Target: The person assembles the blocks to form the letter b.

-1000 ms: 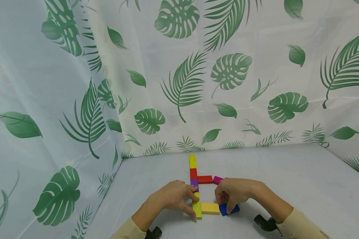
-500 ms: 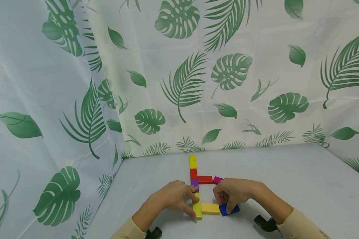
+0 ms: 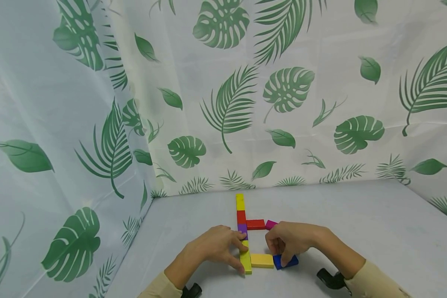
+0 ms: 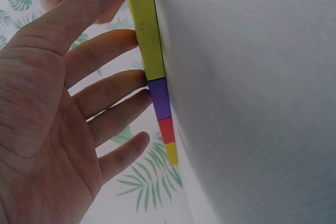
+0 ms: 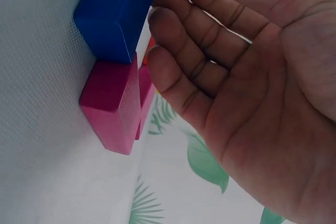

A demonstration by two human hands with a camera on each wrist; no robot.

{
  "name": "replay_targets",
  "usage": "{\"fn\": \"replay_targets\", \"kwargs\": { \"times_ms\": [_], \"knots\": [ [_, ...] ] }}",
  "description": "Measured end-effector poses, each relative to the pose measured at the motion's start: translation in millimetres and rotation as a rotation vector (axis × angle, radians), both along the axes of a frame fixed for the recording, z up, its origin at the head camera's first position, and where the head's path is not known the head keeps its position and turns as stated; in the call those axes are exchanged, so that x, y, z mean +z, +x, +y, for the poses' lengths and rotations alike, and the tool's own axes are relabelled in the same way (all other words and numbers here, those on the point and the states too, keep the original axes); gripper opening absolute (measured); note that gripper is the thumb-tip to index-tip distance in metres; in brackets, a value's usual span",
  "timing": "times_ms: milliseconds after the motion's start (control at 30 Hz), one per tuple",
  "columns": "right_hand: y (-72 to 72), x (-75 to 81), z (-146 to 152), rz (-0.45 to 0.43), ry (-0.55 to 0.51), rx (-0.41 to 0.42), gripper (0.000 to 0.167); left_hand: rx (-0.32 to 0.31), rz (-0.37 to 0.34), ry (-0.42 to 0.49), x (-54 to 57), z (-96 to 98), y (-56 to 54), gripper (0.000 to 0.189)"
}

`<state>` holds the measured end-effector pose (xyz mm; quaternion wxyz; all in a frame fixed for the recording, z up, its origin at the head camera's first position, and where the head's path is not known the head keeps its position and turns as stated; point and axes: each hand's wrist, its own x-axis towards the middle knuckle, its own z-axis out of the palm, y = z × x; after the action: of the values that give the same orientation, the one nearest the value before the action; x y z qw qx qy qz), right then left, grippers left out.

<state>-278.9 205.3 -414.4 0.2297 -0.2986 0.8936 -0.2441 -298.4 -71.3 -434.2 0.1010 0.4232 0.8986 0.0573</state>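
Observation:
Coloured blocks lie on the white cloth, with a yellow-green block (image 3: 246, 263), a purple block (image 3: 242, 227), a red block (image 3: 241, 217) and a yellow block (image 3: 240, 202) end to end. My left hand (image 3: 217, 244) touches this row's left side, fingers spread along the yellow-green and purple blocks, thumb at the near end. My right hand (image 3: 297, 236) pinches a blue block (image 3: 292, 262) between thumb and index finger, its other fingers loosely curled. The blue block sits slightly skewed beside an orange-yellow block (image 3: 262, 260). A magenta block (image 5: 107, 87) shows beyond the blue one in the right wrist view.
Another red block (image 3: 255, 224) branches right from the row, with a magenta block (image 3: 270, 224) angled at its end, partly behind the right hand. A leaf-printed curtain (image 3: 223, 99) borders the table at the back and left. Black wrist mounts (image 3: 331, 278) sit below both forearms.
Almost nothing differs; the right hand's fingers shifted slightly left early on, while the left hand and the blocks keep their places.

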Motion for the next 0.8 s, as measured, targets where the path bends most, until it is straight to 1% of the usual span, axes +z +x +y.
{"fn": "replay_targets", "kwargs": {
  "times_ms": [67, 133, 267, 367, 600, 700, 800],
  "knots": [
    [-3.0, 0.0, 1, 0.035, -0.045, 0.008, 0.021, -0.003, 0.001, 0.001, -0.4, 0.3, 0.0, 0.058],
    [-6.7, 0.0, 2, 0.091, -0.096, 0.011, 0.015, -0.007, 0.002, 0.002, -0.4, 0.6, 0.0, 0.058],
    [-13.6, 0.1, 6, 0.223, -0.165, -0.019, 0.015, -0.010, 0.001, 0.003, 0.6, 0.7, -0.7, 0.059],
    [-16.9, -1.2, 10, 0.305, -0.159, -0.072, 0.020, -0.004, 0.001, 0.001, 0.8, 0.6, -1.1, 0.058],
    [-22.0, -8.5, 18, 0.443, -0.078, -0.246, 0.044, 0.002, -0.012, 0.007, 0.9, 0.4, -1.5, 0.056],
    [-24.9, -11.5, 21, 0.494, -0.069, -0.272, 0.049, 0.000, -0.025, 0.033, 1.2, -0.1, -2.4, 0.055],
    [-26.9, -13.7, 23, 0.511, -0.068, -0.281, 0.051, -0.011, -0.031, 0.069, 0.9, -0.8, -3.7, 0.055]
  ]
}}
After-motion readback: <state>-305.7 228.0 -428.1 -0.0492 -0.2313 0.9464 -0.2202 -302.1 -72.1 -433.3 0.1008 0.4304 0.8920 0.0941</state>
